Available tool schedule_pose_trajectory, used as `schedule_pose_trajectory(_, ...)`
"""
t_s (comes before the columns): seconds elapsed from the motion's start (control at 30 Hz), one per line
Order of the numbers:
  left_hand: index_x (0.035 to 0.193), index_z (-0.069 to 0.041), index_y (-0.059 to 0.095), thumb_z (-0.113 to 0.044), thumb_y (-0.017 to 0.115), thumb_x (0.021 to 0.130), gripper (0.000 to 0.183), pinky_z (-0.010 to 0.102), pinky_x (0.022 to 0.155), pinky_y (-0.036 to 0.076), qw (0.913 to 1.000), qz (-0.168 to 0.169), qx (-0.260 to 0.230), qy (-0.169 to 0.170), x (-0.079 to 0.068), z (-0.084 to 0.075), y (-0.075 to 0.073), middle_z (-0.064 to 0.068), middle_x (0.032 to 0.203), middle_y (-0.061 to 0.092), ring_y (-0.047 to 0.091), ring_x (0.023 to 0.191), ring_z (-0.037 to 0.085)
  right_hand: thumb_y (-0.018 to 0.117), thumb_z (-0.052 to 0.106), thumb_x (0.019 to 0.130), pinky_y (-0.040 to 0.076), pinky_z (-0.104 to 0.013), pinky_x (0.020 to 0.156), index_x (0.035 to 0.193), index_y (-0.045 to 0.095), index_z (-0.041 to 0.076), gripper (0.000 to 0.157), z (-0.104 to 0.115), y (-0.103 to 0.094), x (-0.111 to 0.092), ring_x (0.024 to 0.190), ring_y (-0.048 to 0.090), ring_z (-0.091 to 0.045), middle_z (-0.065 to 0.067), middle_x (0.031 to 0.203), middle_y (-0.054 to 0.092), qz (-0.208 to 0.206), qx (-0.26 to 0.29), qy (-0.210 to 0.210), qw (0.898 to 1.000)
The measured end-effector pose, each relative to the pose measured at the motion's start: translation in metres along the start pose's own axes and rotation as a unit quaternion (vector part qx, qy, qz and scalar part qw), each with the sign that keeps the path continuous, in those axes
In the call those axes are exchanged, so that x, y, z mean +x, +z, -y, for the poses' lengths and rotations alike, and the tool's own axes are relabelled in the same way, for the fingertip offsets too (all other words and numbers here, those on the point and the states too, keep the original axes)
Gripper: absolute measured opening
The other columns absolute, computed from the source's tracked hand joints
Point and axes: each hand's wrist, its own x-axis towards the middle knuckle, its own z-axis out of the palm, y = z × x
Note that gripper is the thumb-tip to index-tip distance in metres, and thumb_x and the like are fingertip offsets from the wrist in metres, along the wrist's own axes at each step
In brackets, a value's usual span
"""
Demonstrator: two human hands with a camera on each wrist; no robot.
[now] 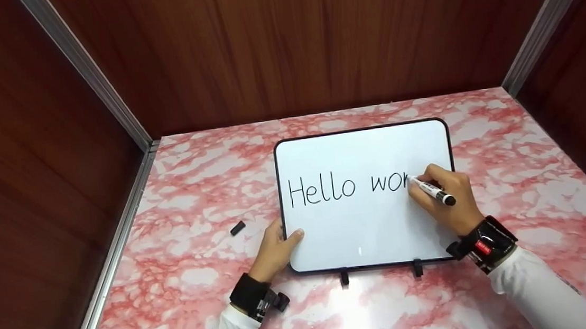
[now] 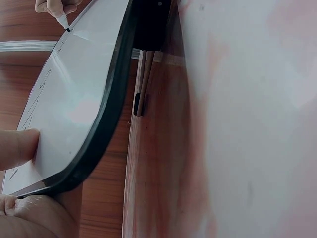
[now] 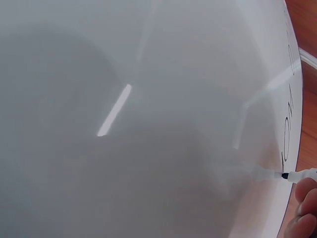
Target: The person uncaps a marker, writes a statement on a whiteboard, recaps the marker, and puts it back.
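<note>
A whiteboard [image 1: 347, 234] with a black frame stands on the table, bearing the handwritten black letters "Hello wor". My right hand [image 1: 452, 201] pinches a white marker [image 1: 431, 191] with a black end, and in the right wrist view the dark tip of the marker [image 3: 300, 175] meets the board by the last letter. With my left hand [image 1: 274, 251] I grip the board's lower left edge, thumb on the white face and fingers behind. The left wrist view shows the thumb [image 2: 20, 148] on the front of the board [image 2: 84, 94].
A small black marker cap [image 1: 237, 228] lies on the red-and-white marbled table [image 1: 191, 276], left of the board. Two black feet, one of them the left foot [image 1: 344, 277], stick out under the board. Brown wood panels [image 1: 283, 49] enclose the table at the back and sides.
</note>
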Motion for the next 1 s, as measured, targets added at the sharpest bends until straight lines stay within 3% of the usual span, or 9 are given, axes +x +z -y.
schedule_pose_trajectory(0.6,0.146,0.012,0.054,-0.001,0.062,0.103,0.045,0.043,0.093,0.066,1.0000,0.004,-0.003,0.003,0.0000,-0.0010,0.0003,0.034,0.129,0.072,0.076,0.106,0.030,0.077,-0.001,0.083,0.037,-0.015,0.049,0.074,0.061,0.003,0.019,-0.0031,-0.0047,0.0008,0.056,0.047,0.001,-0.005,0.059,0.066,-0.010,-0.016,0.008,1.000)
schedule_pose_trajectory(1.0,0.145,0.011,0.056,-0.002,0.063,0.102,0.045,0.042,0.092,0.066,0.9998,0.001,0.017,0.006,0.0002,0.0003,-0.0009,0.033,0.130,0.072,0.077,0.106,0.031,0.083,-0.001,0.081,0.042,-0.011,0.051,0.076,0.063,0.002,0.020,-0.0035,-0.0083,0.0040,0.058,0.051,0.005,-0.006,0.063,0.070,-0.030,0.003,0.018,0.999)
